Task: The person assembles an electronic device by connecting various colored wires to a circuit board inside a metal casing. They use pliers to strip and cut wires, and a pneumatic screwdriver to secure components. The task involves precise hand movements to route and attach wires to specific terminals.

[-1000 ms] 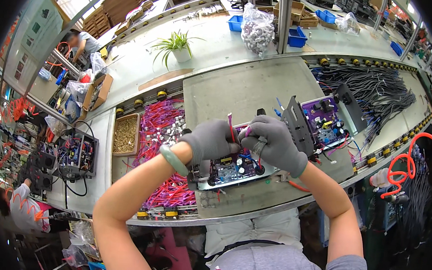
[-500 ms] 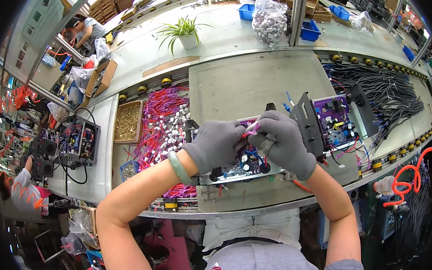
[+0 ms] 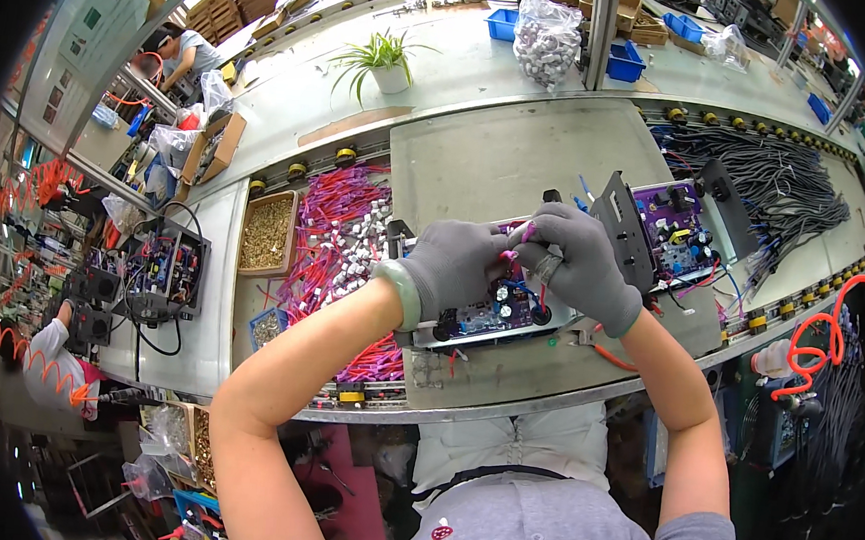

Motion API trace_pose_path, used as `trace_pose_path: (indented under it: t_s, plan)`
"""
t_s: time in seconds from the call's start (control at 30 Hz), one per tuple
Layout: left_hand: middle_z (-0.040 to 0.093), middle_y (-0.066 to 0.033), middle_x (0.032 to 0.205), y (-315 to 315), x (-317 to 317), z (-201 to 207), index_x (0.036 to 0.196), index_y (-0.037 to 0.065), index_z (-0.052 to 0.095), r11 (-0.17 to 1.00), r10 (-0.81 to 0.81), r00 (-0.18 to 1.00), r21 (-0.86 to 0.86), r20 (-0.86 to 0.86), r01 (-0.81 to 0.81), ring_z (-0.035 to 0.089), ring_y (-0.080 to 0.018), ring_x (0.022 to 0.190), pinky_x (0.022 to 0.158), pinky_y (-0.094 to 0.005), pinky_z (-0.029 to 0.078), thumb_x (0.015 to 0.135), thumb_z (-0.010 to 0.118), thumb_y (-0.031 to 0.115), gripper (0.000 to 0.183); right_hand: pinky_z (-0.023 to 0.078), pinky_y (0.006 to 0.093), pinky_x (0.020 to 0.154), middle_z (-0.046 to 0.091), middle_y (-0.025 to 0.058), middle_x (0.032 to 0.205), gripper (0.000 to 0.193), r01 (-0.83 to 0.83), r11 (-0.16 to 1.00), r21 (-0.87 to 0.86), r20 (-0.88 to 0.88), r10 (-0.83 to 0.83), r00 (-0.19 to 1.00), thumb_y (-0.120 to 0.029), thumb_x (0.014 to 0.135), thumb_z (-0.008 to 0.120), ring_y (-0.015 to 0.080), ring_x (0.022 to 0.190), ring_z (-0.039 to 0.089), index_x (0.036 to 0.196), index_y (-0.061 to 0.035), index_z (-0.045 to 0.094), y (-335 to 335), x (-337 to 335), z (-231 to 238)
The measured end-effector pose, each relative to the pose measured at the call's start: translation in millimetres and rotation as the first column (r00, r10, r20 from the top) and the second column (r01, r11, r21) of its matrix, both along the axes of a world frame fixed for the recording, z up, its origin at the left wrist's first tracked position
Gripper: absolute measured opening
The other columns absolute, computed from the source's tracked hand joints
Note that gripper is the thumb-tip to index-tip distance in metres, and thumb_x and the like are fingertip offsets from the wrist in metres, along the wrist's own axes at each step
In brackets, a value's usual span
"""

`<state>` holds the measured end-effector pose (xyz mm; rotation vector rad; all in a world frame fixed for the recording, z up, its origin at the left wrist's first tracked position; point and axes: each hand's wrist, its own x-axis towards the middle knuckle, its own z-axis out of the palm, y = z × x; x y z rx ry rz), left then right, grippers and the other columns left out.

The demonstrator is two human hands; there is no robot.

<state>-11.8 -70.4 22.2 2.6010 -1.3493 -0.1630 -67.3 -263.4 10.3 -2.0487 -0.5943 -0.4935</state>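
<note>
Purple wire [image 3: 511,256], poss. several, pinched btwn both hands [image 3: 456,264] [image 3: 590,266], over circuit bd [image 3: 479,321].

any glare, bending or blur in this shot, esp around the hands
Head view: the bench's front edge bows and the corners go black; head view: the pale worktop behind is very bright; head view: left hand and right hand look fairly sharp, but the purple-pink leads at their fingertips are too small to make out fully
</note>
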Motion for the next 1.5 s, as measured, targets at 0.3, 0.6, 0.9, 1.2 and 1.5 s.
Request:
trace_pose_path:
  t_s: [0.3,0.6,0.9,1.2,1.5]
  plan:
    - [0.066,-0.0128,0.082,-9.3,1.9,1.8,0.100,0.012,0.062,0.992,0.038,0.999,0.119,-0.004,-0.037,0.065,-0.0371,0.075,0.065,-0.0471,0.052,0.084,0.063,0.022,0.019,0.050,0.0319,0.067,0.065,0.0094,0.080,0.010,-0.010,0.995,0.101,-0.042,0.014,0.999,-0.007,0.080,0.074,0.0219,0.072,0.062,0.085,-0.0021,0.067,4.6,1.5,-1.5]
    - [0.070,-0.0112,0.083,-28.9,5.5,17.6,0.100,0.001,0.071,0.905,-0.036,0.718,-0.328,-0.695,-0.272,0.060,-0.0097,0.075,0.071,-0.0281,0.050,0.085,0.071,0.022,0.025,0.050,0.0350,0.070,0.064,0.0075,0.082,0.010,0.181,0.982,0.044,0.100,-0.185,0.978,-0.013,0.079,0.076,0.0246,0.077,0.062,0.086,-0.0091,0.070,-16.2,-15.0,15.0]
    - [0.069,-0.0130,0.081,-22.4,13.8,2.0,0.090,0.008,0.071,0.954,0.098,0.987,-0.270,-0.123,-0.129,0.068,-0.0240,0.074,0.068,-0.0365,0.052,0.087,0.067,0.033,0.026,0.049,0.0398,0.070,0.063,0.0081,0.083,0.017,0.249,0.861,-0.444,0.273,-0.134,0.953,-0.018,0.080,0.072,0.0290,0.080,0.061,0.094,-0.0086,0.067,-24.4,-2.5,18.6]
    - [0.066,-0.0130,0.068,-40.7,16.4,-18.5,0.076,0.013,0.072,0.973,0.222,0.968,-0.091,0.114,-0.212,0.066,-0.0344,0.067,0.064,-0.0451,0.052,0.086,0.062,0.035,0.027,0.052,0.0395,0.072,0.065,0.0213,0.092,0.034,0.407,0.892,-0.195,-0.189,-0.441,0.877,-0.012,0.091,0.058,0.0352,0.088,0.066,0.123,-0.0012,0.056,-16.4,-10.3,-21.9]
    - [0.069,-0.0129,0.072,-47.2,11.7,-10.2,0.080,0.014,0.073,0.984,0.108,0.984,0.123,0.138,-0.125,0.069,-0.0338,0.070,0.065,-0.0427,0.055,0.083,0.062,0.028,0.018,0.048,0.0518,0.064,0.063,0.0241,0.075,0.023,0.376,0.880,-0.290,-0.186,-0.437,0.880,-0.012,0.090,0.054,0.0437,0.073,0.063,0.111,-0.0032,0.058,-7.1,-10.2,-12.7]
